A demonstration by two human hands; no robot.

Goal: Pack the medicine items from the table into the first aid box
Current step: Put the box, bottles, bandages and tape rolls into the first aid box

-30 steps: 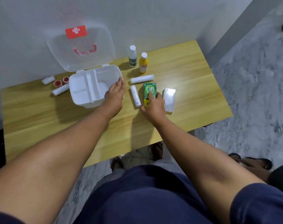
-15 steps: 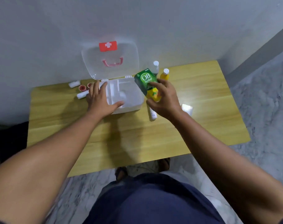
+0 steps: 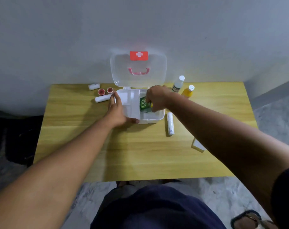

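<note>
The white first aid box (image 3: 154,119) stands open at the table's far middle, its clear lid (image 3: 138,70) upright against the wall. My right hand (image 3: 156,98) holds a green medicine carton (image 3: 144,105) inside the box's right compartment. My left hand (image 3: 118,109) grips the box's left front corner. On the table lie a white bandage roll (image 3: 170,123), a white flat packet (image 3: 198,144), a white bottle (image 3: 178,84), an orange bottle (image 3: 188,92), two red-centred tape rolls (image 3: 105,91) and two white rolls (image 3: 103,98).
The yellow wooden table (image 3: 140,154) is pushed against a grey wall. Its front edge is close to my legs. A sandal (image 3: 249,219) lies on the marble floor at the lower right.
My right hand lifted the green carton off the table and carried it left and down into the box. My left hand shifted to the box's left front corner.
</note>
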